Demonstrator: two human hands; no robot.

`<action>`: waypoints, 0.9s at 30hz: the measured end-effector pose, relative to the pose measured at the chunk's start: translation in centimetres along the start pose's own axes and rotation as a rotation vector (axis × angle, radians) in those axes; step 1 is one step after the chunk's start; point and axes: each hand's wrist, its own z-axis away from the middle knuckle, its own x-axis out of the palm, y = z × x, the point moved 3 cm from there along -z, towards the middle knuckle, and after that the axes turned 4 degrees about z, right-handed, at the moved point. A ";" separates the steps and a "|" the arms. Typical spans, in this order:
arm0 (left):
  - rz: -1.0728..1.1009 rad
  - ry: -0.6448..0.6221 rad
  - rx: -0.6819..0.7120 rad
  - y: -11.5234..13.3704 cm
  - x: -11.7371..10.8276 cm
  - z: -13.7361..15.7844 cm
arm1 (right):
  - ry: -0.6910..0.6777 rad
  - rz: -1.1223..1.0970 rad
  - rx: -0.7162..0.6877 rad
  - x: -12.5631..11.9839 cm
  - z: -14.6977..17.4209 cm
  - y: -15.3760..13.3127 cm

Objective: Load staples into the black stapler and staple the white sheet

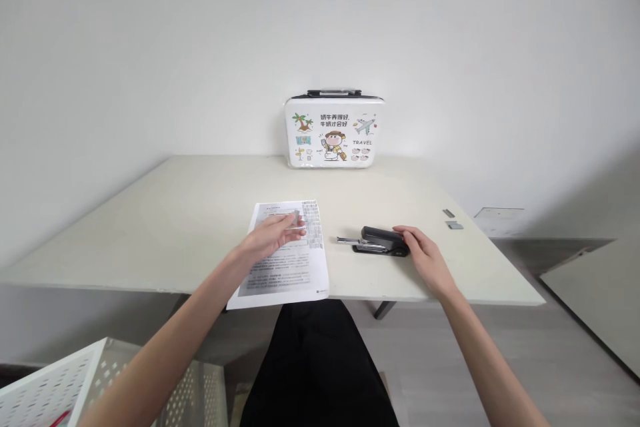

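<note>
My left hand (274, 235) is over the printed papers (285, 273), its thumb and fingers pinching a small grey strip of staples (296, 216). To the right, a black stapler (383, 240) lies on the table with its metal staple channel sticking out at the left end. My right hand (423, 253) has its thumb and fingers on the stapler's rear end. The papers overhang the table's front edge a little.
Grey staple strips (454, 225) lie near the right edge of the white table (165, 227). A white cartoon case (335, 133) stands against the wall at the back. At lower left is a white perforated basket (95, 373).
</note>
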 end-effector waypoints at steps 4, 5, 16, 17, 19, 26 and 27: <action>-0.090 -0.123 0.046 -0.1 2.3 -0.1 | -0.002 -0.005 -0.004 0.0 0.0 -0.2; -0.135 -0.133 0.065 -0.1 2.8 -0.1 | -0.004 -0.005 -0.003 0.0 0.0 -0.2; -0.511 -0.186 0.179 -0.9 6.9 -1.0 | -0.010 -0.022 0.001 0.0 -0.2 -0.2; -0.513 -0.208 0.171 -0.9 7.3 -1.0 | -0.008 -0.024 0.001 0.0 -0.2 -0.2; -0.508 -0.241 0.161 -0.7 7.8 -1.0 | -0.009 -0.030 0.003 0.1 -0.1 -0.3; -0.581 -0.220 0.193 -0.9 8.4 -1.8 | -0.018 -0.037 -0.022 0.1 -0.2 -0.4; -0.626 -0.191 0.206 -1.1 8.4 -1.9 | -0.021 -0.038 -0.024 0.1 -0.2 -0.4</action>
